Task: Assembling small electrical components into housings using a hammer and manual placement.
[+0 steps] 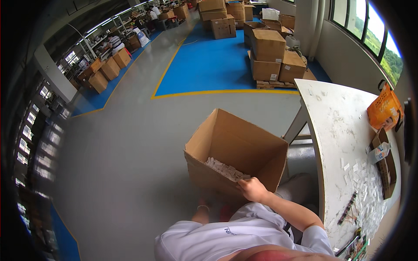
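A large open cardboard box [246, 137] stands in front of me, tilted towards me. Many small pale pieces [226, 168] lie in its bottom corner; their exact kind is too small to tell. My right hand [253, 189] is closed over the box's near rim, its fingers curled over the edge. My left hand [202, 202] reaches down beside the box's lower near side, with a thin band round the wrist. Its fingers are hidden, so what it touches does not show.
To my right a white table [333, 126] carries scattered clear strips [363, 187], a bottle [379, 152], an open carton [385, 174] and an orange bag [385, 108]. Stacked boxes [267, 45] stand on a pallet ahead. Other people work far off at the left.
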A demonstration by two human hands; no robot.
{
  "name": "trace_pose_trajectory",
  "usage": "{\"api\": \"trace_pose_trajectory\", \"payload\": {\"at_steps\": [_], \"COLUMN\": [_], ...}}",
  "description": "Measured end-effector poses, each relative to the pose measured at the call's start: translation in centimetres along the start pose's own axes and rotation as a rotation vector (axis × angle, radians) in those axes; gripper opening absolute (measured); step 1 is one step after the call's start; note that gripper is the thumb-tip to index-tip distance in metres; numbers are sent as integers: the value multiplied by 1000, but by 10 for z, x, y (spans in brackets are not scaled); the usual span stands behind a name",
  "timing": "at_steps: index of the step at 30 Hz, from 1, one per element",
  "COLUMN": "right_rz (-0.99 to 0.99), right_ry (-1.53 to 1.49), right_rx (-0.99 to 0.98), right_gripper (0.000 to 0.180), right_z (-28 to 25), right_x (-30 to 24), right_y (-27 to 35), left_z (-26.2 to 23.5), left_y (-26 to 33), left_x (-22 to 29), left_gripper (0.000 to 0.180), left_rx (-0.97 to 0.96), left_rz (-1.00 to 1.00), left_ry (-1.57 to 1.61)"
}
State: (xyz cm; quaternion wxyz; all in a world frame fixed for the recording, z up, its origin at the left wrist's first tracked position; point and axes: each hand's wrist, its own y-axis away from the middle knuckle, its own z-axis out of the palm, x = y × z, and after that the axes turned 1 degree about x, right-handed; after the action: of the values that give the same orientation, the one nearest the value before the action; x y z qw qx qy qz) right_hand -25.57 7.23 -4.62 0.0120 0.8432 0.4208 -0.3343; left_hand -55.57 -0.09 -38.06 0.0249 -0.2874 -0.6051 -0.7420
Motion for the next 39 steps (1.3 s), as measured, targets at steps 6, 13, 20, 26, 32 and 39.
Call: {"api": "trace_pose_trajectory", "payload": {"at_steps": [6, 13, 20, 26, 32, 39], "right_rz": [-55, -207, -479, 51, -126, 47], "right_ry": [29, -4, 90, 353, 411, 112], "right_rx": [-86, -149, 72, 505, 1007, 1416], "right_gripper": [18, 15, 14, 17, 29, 35], "right_z": [-50, -87, -213, -250, -273, -320], "right_x": [-35, -82, -120, -112, -56, -1], "right_y": [-19, -48, -76, -25, 21, 85], "left_z": [60, 64, -2, 114, 200, 278], "left_y": [7, -11, -21, 91, 209, 301], "left_x": [7, 4, 27, 124, 176, 191], "left_gripper": [70, 65, 50, 55, 78, 84], "left_rx": [-291, -564, -1705, -789, -848, -909], "left_rz": [129, 261, -136, 336, 498, 823], "left_ry": [333, 625, 737, 619, 387, 159]}}
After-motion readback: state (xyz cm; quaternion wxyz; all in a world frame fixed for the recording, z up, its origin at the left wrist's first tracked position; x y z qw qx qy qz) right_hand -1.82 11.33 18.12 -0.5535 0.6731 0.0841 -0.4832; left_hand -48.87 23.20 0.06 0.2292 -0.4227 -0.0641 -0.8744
